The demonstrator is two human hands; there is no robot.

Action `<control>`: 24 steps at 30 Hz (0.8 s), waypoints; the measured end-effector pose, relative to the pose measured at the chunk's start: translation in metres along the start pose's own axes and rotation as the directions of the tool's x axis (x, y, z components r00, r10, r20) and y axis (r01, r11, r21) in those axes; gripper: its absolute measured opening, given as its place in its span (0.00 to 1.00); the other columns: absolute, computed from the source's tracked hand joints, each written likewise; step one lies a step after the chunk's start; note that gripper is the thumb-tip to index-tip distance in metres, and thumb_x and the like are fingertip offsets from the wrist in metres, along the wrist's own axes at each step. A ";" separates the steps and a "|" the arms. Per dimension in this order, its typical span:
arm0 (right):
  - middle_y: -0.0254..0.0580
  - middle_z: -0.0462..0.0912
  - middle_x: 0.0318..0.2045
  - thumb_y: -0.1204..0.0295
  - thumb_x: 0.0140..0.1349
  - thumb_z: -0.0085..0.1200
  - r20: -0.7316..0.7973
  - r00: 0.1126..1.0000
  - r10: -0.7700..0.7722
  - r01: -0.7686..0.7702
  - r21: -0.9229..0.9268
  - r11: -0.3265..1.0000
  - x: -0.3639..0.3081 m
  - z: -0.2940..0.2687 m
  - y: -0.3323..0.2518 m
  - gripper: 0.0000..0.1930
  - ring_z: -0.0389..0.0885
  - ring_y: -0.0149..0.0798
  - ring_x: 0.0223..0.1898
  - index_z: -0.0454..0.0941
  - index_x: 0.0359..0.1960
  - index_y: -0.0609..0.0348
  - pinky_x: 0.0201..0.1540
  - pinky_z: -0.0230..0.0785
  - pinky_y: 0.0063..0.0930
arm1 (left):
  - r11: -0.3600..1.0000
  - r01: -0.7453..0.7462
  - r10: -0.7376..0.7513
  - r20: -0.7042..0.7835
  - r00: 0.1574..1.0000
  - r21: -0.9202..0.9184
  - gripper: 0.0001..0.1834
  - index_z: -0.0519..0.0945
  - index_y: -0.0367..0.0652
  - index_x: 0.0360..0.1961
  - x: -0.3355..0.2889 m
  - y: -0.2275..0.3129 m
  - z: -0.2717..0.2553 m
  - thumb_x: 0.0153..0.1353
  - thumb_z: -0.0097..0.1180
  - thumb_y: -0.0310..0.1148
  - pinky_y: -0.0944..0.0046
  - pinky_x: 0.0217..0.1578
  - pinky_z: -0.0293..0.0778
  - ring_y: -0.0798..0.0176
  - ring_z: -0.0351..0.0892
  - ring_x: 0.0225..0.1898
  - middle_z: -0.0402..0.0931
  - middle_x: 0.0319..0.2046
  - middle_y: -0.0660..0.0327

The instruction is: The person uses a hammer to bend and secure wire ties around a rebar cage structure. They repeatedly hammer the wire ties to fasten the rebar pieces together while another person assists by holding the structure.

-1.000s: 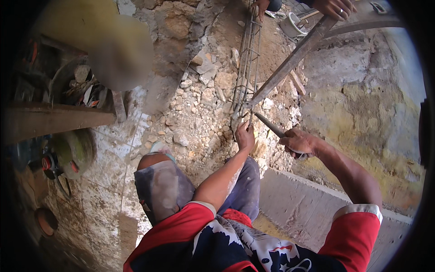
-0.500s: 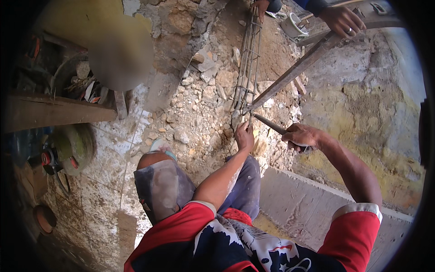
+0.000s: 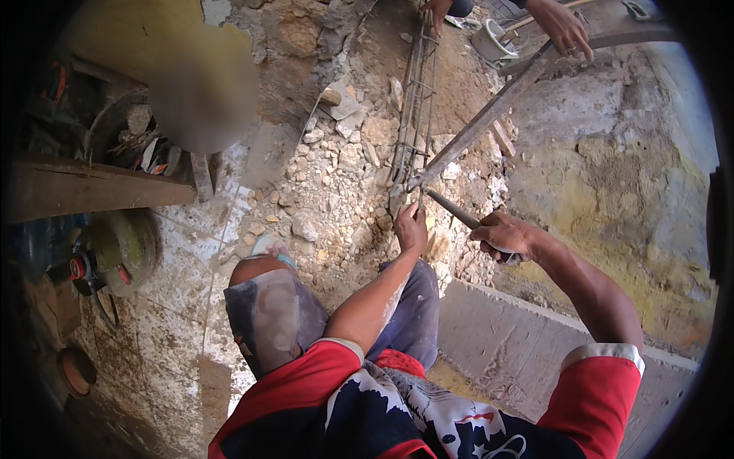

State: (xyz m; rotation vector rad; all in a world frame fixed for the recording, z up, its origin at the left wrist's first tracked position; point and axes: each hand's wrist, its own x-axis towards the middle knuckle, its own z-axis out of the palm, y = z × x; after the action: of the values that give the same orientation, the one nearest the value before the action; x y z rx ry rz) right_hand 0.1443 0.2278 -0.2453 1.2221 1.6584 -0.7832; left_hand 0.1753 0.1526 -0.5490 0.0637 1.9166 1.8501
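A rebar cage (image 3: 417, 115) of long rods with cross ties runs from the top of the view down to the rubble. At its near end my left hand (image 3: 410, 228) is closed around a thin upright metal rod (image 3: 420, 197). My right hand (image 3: 506, 236) grips a long dark bar-like tool (image 3: 453, 208), whose tip points at the cage's near end beside the rod. Its exact kind I cannot make out. A long wooden bar (image 3: 489, 116) slants down to that same spot. At the top, a co-worker's hand (image 3: 437, 14) holds the cage's far end; another hand (image 3: 562, 27) is over the bar.
Broken stones and rubble (image 3: 329, 183) lie around the cage. On the right runs a low concrete ledge (image 3: 520, 336) below a stained wall surface (image 3: 612, 206). A white bucket (image 3: 493, 42) stands at the far end. Left are a wooden beam (image 3: 99, 187) and a green gas cylinder (image 3: 126, 252).
The co-worker's hand at the upper right has shifted left and loosened from the wooden bar, whose upper part has moved slightly left. My right hand and tool have moved a little left.
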 end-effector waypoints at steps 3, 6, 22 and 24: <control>0.31 0.73 0.16 0.62 0.68 0.53 0.010 1.000 -0.019 0.018 0.076 0.997 0.005 -0.005 0.010 0.16 0.70 0.26 0.14 0.75 0.27 0.60 0.14 0.60 0.26 | 0.999 0.042 -0.042 0.002 0.999 -0.014 0.13 0.84 0.30 0.44 0.000 0.004 0.000 0.64 0.59 0.28 0.51 0.50 0.73 0.41 0.78 0.47 0.78 0.43 0.44; 0.30 0.72 0.15 0.62 0.68 0.55 -0.007 1.000 -0.021 0.021 0.065 0.998 -0.001 -0.006 -0.003 0.15 0.68 0.25 0.13 0.75 0.26 0.59 0.14 0.60 0.25 | 0.991 -0.018 0.032 -0.108 0.994 0.133 0.20 0.82 0.31 0.51 0.001 0.007 -0.002 0.64 0.62 0.36 0.55 0.50 0.73 0.49 0.81 0.44 0.81 0.42 0.48; 0.29 0.74 0.19 0.59 0.72 0.51 0.082 0.997 0.013 -0.005 -0.103 0.995 -0.014 -0.030 -0.014 0.15 0.70 0.23 0.16 0.80 0.40 0.59 0.16 0.65 0.23 | -0.256 0.730 -0.554 0.715 0.427 -0.634 0.13 0.59 0.40 0.38 0.008 0.170 0.030 0.78 0.35 0.37 0.51 0.36 0.80 0.57 0.75 0.33 0.63 0.32 0.58; 0.28 0.74 0.21 0.61 0.71 0.53 0.114 0.993 0.025 -0.018 -0.064 0.998 -0.006 -0.042 -0.008 0.13 0.69 0.22 0.15 0.80 0.46 0.58 0.16 0.65 0.23 | -0.257 0.732 -0.503 0.734 0.457 -0.631 0.14 0.59 0.40 0.38 0.007 0.173 0.030 0.79 0.32 0.40 0.49 0.38 0.79 0.56 0.76 0.35 0.63 0.33 0.57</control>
State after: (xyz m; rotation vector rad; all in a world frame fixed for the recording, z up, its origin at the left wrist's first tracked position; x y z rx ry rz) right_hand 0.1251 0.2596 -0.2236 1.1280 1.5626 -0.7680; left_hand 0.1305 0.1987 -0.3859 -0.9944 0.0060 1.6576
